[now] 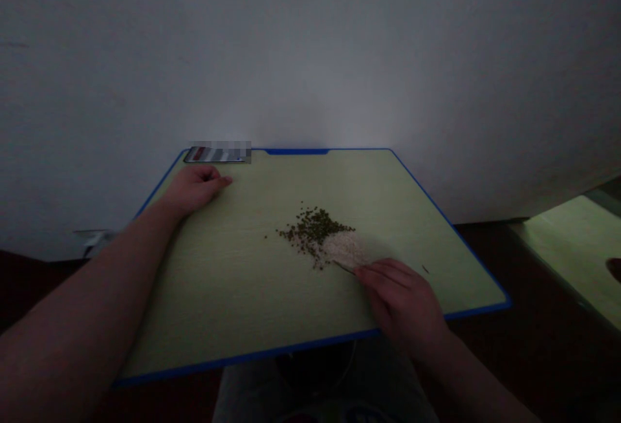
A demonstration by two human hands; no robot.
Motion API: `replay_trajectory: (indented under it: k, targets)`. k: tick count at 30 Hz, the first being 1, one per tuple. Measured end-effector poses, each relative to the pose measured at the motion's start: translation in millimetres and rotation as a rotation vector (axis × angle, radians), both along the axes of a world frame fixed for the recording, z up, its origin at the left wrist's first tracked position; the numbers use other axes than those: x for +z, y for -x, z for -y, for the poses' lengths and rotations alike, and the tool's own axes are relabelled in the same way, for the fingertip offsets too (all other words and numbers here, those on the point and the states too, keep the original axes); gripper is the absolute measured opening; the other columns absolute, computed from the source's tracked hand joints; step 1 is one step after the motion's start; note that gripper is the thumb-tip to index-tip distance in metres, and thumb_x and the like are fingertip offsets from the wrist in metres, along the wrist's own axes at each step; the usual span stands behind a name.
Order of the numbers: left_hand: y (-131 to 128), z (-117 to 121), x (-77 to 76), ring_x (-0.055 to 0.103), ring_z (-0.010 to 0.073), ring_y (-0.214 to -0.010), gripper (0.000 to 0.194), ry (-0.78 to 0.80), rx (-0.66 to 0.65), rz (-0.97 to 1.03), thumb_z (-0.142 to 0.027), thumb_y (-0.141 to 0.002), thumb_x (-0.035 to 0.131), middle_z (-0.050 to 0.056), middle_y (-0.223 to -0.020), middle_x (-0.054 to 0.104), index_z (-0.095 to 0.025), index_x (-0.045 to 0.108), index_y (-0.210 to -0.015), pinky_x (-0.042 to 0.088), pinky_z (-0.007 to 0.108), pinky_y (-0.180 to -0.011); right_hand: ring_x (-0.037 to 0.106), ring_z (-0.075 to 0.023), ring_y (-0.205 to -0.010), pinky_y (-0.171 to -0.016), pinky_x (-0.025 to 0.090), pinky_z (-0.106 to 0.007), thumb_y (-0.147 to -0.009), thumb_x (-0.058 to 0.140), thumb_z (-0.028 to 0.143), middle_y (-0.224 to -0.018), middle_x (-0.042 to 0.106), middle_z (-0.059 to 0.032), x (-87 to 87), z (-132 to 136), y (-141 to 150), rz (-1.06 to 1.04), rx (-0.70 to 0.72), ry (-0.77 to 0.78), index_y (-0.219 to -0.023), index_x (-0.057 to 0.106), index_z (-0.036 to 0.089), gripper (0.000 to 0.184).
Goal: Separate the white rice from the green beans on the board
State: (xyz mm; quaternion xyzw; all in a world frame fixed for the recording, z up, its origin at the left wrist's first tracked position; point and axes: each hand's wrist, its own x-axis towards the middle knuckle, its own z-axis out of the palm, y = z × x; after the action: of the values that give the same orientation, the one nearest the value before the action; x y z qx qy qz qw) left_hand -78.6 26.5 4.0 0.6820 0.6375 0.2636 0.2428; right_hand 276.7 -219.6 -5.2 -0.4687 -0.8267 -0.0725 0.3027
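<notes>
Right of centre on the pale green cutting board [228, 293], a small heap of dark green seeds [313, 232] lies against a patch of white grains [345, 249]. The seeds spread to the upper left and the white sits at their lower right, so the whole mass runs on a slant from upper left to lower right. My right hand [400, 303] is by far the nearer of my two hands, just below and to the right of the white patch. Its fingers are closed on a thin stick [343, 267], whose tip points up and left and reaches the lower edge of the white grains; I cannot tell whether it touches them. My left hand [196, 189] lies well off at the upper left of the board, holding nothing, its fingers loosely curled, near a flat dark device [213, 155], partly blurred, at the top edge. One stray seed [425, 269] sits apart, just above my right hand. A second green board [577, 248] shows at the far right, past the blue rim [439, 212].
</notes>
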Motion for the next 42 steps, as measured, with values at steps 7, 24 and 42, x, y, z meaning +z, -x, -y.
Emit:
replay_trajectory:
  k: [7,24,42]
  targets:
    - [-2.1,2.2,5.0,0.037,0.0107,-0.051,0.035,-0.008,-0.006,-0.002,-0.051,-0.072,0.063,-0.005,-0.05,0.042,-0.02,0.051,-0.06,0.029,0.026,-0.052,0.072,-0.019,-0.076,-0.069,0.06,-0.032,-0.093,0.054,0.014,-0.086,0.077,-0.0054,8.4,-14.8,-21.9,-0.181,-0.077,0.1,-0.097,0.072,0.02,0.02]
    - [-1.5,1.5,2.8,0.037,0.0101,-0.051,0.036,-0.009,-0.015,0.01,-0.051,-0.073,0.063,-0.006,-0.05,0.042,-0.02,0.05,-0.06,0.03,0.026,-0.052,0.07,-0.0188,-0.083,-0.075,0.06,-0.033,-0.092,0.053,0.009,-0.088,0.075,-0.005,15.4,3.8,-31.7,-0.146,0.182,0.18,-0.102,0.069,0.021,0.023]
    - [-3.8,1.6,3.2,0.036,0.01,-0.051,0.036,-0.002,-0.012,0.056,-0.05,-0.071,0.065,-0.005,-0.05,0.041,-0.021,0.049,-0.058,0.029,0.027,-0.052,0.07,-0.0206,-0.085,-0.075,0.061,-0.037,-0.091,0.05,0.009,-0.093,0.077,-0.007,2.5,4.8,5.7,0.019,0.218,0.008,-0.108,0.069,0.017,0.026]
